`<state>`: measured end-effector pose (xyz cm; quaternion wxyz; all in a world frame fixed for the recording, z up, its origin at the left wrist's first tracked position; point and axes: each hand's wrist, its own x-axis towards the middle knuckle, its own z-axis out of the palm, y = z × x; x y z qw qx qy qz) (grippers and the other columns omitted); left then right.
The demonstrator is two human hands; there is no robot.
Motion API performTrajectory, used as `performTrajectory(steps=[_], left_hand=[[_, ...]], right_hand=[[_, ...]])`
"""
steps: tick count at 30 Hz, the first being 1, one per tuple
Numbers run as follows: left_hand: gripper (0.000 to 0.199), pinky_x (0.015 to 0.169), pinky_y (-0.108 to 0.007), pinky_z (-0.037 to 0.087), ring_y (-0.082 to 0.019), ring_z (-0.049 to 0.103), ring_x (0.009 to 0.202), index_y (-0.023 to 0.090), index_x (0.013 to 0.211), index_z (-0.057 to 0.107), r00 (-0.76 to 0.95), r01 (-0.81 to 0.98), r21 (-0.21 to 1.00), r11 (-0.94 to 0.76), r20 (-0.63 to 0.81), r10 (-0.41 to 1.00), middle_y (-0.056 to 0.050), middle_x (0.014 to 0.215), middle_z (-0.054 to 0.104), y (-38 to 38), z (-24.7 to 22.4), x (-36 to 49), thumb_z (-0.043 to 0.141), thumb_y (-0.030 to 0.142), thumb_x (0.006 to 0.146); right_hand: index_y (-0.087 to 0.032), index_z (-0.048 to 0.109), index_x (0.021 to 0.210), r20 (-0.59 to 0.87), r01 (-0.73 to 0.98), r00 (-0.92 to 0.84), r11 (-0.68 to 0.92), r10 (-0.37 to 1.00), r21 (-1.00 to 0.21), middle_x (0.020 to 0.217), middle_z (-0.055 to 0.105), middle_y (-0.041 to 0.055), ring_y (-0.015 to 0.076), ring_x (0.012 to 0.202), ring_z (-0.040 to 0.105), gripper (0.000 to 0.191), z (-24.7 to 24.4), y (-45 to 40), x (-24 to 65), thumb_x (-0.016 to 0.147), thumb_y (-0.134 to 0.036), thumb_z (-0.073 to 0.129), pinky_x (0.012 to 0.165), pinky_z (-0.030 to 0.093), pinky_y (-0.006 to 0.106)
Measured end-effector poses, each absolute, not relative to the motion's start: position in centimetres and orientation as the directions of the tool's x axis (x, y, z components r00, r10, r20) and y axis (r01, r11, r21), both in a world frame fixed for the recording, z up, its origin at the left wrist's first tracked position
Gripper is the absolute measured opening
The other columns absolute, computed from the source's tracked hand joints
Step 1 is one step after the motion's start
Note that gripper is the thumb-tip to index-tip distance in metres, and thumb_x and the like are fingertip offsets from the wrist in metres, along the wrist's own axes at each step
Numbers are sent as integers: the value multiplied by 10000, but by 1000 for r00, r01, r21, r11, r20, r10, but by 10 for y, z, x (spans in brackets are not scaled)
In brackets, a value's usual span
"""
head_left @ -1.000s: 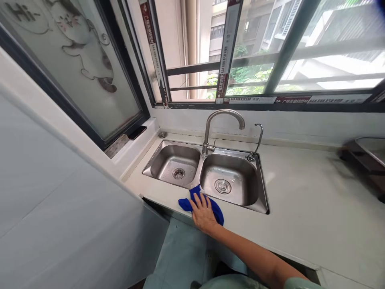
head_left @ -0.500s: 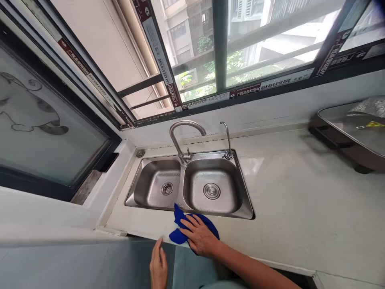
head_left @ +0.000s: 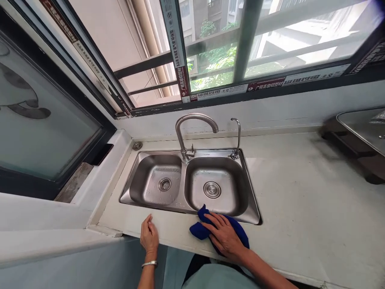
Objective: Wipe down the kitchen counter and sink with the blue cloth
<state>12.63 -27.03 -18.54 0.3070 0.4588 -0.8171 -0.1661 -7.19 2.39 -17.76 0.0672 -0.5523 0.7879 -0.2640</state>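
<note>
A blue cloth (head_left: pixel 240 230) lies bunched on the pale counter's front strip, one corner lapping the rim of the right sink basin (head_left: pixel 216 204). On top of it my right hand (head_left: pixel 224 237) presses down flat, fingers spread. My left hand (head_left: pixel 149 236) is at the counter's front edge, left of the cloth and apart from it. Its fingers are loosely curled together and hold nothing. Both steel basins, the left one (head_left: pixel 153 194) included, have water drops in them.
Behind the basins stand a curved faucet (head_left: pixel 197 116) and a thin small tap (head_left: pixel 239 134). A dark appliance with a glass lid (head_left: pixel 361 140) sits on the counter at right. A dark flat object (head_left: pixel 104 154) rests on the left ledge, below the window.
My right hand has slid the cloth rightward along the counter's front. My left hand has risen to the counter edge, its fingers now curled. The camera view has shifted slightly.
</note>
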Motion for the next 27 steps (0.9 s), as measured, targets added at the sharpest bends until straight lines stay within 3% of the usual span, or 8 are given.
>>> performTrajectory(steps=[3,7,11,14,21,27], left_hand=[[359,730,-302,571,-180,719,920,203,1083,712,-357,-669,539,512,371,-857,-86,1052,778,-266,-191,122,388,246,935],[347,797,-315,573,-182,722,940,205,1088,712,-390,-653,518,553,395,-831,-74,1054,784,-266,-197,125,399,236,941],[331,824,-315,566,-182,722,933,222,1074,724,-405,-665,486,567,403,-821,-64,1029,790,-266,-200,128,424,201,934],[321,814,-304,557,-177,721,916,238,1073,727,-426,-664,463,587,411,-806,-50,1012,793,-266,-201,129,458,159,917],[336,824,-311,564,-173,723,903,254,1069,720,-492,-643,433,631,398,-774,-29,982,790,-268,-204,133,468,117,895],[325,846,-329,569,-180,723,908,241,1063,717,-525,-634,424,646,377,-763,-45,985,789,-269,-202,134,461,127,899]], right_hand=[[-289,540,1400,138,-811,-357,234,-924,-536,1504,502,87,277,1381,456,481,-178,-24,-69,925,-238,484,1170,377,529],[-242,494,1429,51,-768,-272,185,-961,-613,1475,530,101,227,1354,490,454,-187,-85,-83,988,-301,402,1165,414,481],[-243,514,1405,11,-764,-182,135,-983,-631,1539,466,74,233,1484,325,429,-198,-126,-104,1004,-266,362,1243,266,568],[-281,482,1432,1,-776,-162,127,-987,-618,1580,409,45,244,1519,244,457,-206,-147,-113,984,-236,404,1246,234,602],[-226,489,1435,114,-826,-402,306,-908,-474,1568,395,113,297,1519,212,459,-234,-188,-125,984,-243,407,1224,272,623],[-187,523,1412,148,-797,-530,430,-835,-423,1556,405,134,305,1506,238,446,-238,-228,-179,997,-274,383,1220,297,581]])
